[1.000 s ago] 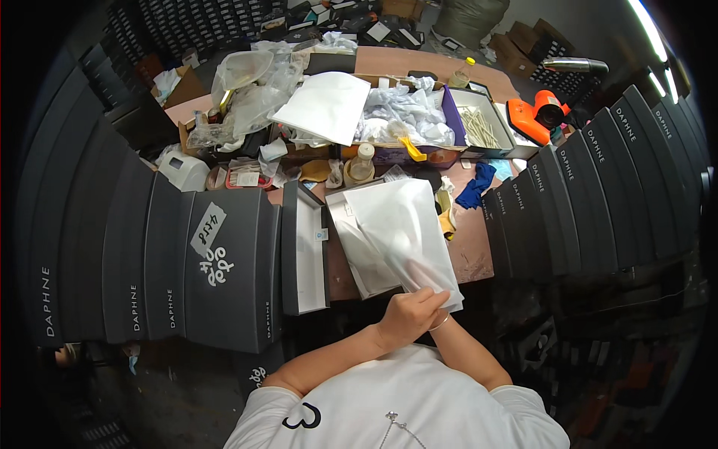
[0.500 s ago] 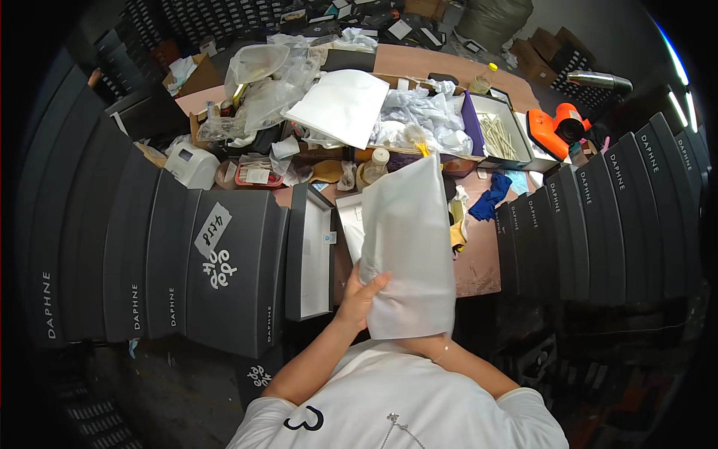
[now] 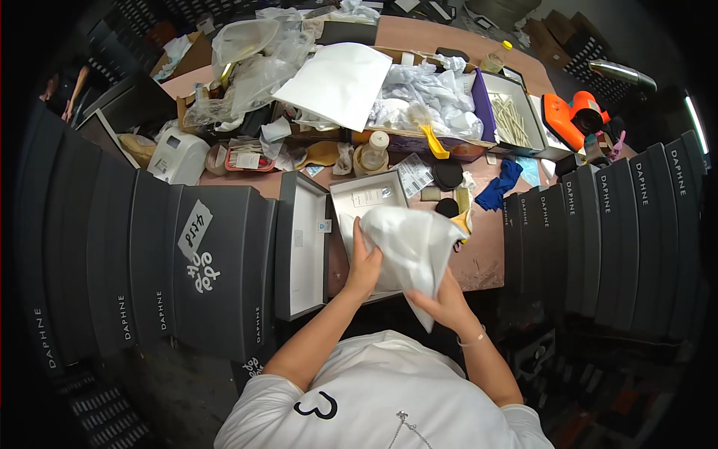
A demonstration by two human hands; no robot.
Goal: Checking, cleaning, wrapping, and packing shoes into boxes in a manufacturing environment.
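A whitish, semi-translucent bag [image 3: 410,243] is held between my two hands, low over the table's near edge. My left hand [image 3: 364,263] grips its left side, with the fingers partly behind it. At its lower right edge, my right hand [image 3: 449,301] pinches the material. Whether anything is inside the bag cannot be seen. Beneath and behind it lies an open shoebox tray [image 3: 393,187] with a white inside, its near part covered by the bag. To the left stands the dark grey box lid [image 3: 299,258], its white inside turned up.
Dark shoeboxes stand in rows at left [image 3: 217,262] and right [image 3: 583,239]. Farther back are a white paper stack [image 3: 336,82], a box of crumpled paper [image 3: 434,97], a box of thin sticks [image 3: 505,123], a glass jar [image 3: 372,156] and a blue cloth [image 3: 499,187].
The bag has tipped from upright and dropped toward the tray, now folded and crumpled. My right hand, formerly hidden behind or under it, has come out at its right edge.
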